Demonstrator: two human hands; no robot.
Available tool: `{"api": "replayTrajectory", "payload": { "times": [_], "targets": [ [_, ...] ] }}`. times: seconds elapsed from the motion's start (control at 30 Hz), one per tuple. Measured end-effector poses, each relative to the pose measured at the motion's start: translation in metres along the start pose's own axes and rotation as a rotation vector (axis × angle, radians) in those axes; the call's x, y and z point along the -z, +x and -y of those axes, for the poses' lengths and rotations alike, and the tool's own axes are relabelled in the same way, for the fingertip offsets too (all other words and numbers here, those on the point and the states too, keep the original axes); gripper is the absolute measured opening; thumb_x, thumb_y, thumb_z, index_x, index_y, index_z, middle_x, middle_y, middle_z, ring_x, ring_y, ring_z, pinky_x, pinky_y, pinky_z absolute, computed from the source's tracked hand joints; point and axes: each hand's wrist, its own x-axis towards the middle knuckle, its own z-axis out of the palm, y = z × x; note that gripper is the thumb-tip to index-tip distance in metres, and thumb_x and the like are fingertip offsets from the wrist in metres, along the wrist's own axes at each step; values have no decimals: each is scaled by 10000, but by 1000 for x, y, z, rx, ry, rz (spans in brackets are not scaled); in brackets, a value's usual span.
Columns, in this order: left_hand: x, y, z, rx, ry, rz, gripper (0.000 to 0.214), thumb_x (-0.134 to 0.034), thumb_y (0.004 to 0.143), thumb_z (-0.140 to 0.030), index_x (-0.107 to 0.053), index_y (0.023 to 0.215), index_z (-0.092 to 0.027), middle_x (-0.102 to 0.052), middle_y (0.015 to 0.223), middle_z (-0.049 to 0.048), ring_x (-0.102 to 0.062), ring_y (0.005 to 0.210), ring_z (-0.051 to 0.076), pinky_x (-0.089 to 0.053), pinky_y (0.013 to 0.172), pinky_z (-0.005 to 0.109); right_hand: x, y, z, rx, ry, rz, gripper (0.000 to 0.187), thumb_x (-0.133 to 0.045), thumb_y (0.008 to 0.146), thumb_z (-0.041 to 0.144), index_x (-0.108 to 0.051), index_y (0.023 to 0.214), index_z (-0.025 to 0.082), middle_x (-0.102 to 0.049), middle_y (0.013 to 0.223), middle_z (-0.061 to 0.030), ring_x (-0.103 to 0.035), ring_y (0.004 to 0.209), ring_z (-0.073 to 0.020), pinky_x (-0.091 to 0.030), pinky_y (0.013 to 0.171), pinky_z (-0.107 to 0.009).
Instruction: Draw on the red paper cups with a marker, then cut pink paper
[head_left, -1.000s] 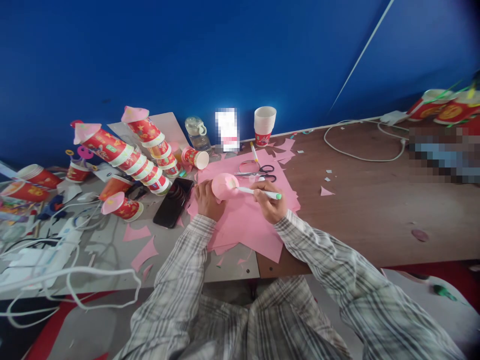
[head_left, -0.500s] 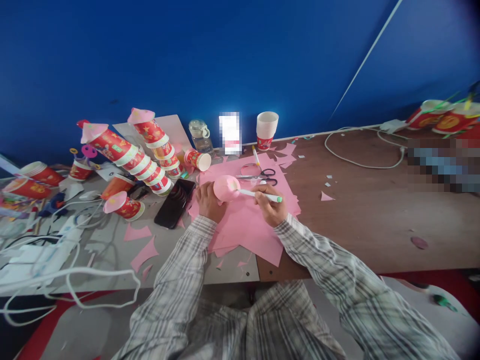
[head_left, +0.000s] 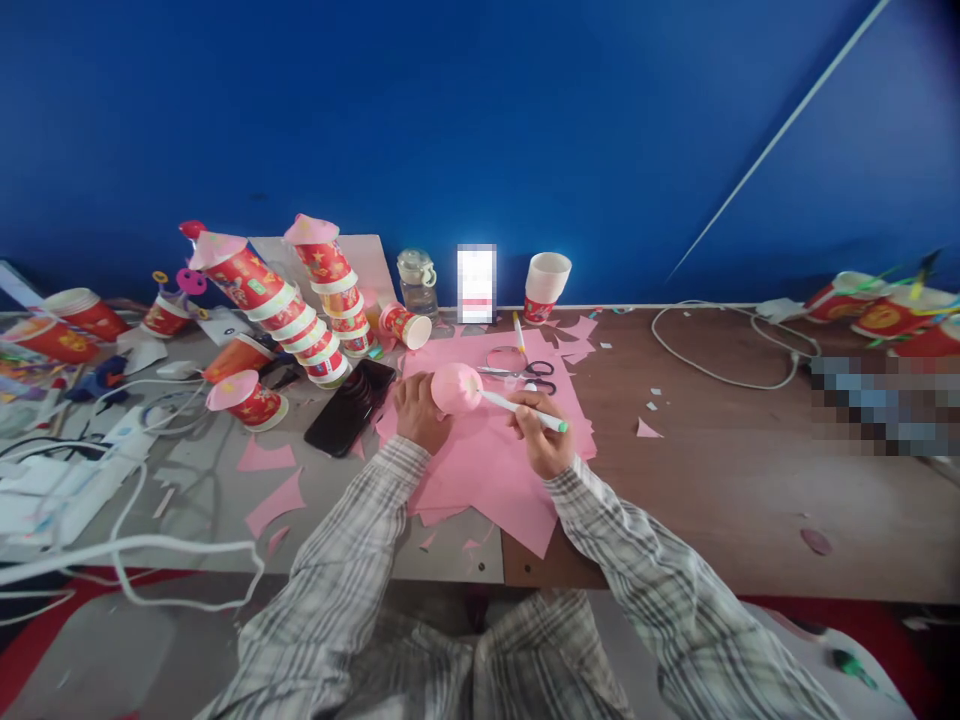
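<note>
My left hand point(head_left: 417, 412) is closed round a pink paper-covered round piece point(head_left: 454, 388), holding it just above a stack of pink paper sheets point(head_left: 487, 462). My right hand point(head_left: 541, 436) grips a white marker with a green cap point(head_left: 525, 410), its tip touching the right side of the pink piece. Black-handled scissors point(head_left: 525, 372) lie on the pink paper just beyond my hands, next to a clear round lens-like disc point(head_left: 502, 358).
A black phone point(head_left: 349, 405) lies left of my left hand. Stacks of red paper cups with pink caps point(head_left: 277, 300) lean at the left, more cups point(head_left: 547, 282) and a small bottle point(head_left: 417, 282) stand by the blue wall. White cables point(head_left: 720, 350) and pink scraps litter the table.
The view has tilted and shifted, so everything sits lower and further right. My hands keep the same grip, and the marker tip stays on the pink piece.
</note>
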Motion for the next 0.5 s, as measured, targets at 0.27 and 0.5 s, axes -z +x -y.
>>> {"api": "replayTrajectory", "payload": {
  "times": [0.27, 0.5],
  "targets": [
    [-7, -1, -2, 87, -26, -21, 716, -607, 481, -640, -515, 986, -140, -569, 941, 128, -469, 991, 286, -217, 1020, 475, -11, -6, -11, 73, -1, -11, 385, -397, 864, 445, -492, 1139, 193, -642, 789, -39, -563, 497, -95, -509, 538, -290],
    [-1, -2, -7, 102, -72, 45, 761, -618, 448, -663, -522, 999, -146, -579, 910, 96, -472, 965, 268, -239, 986, 468, -21, -10, -24, 85, 41, 87, 408, -459, 845, 445, -461, 1179, 212, -626, 1013, -101, -695, 804, -189, -573, 765, -412]
  ]
}}
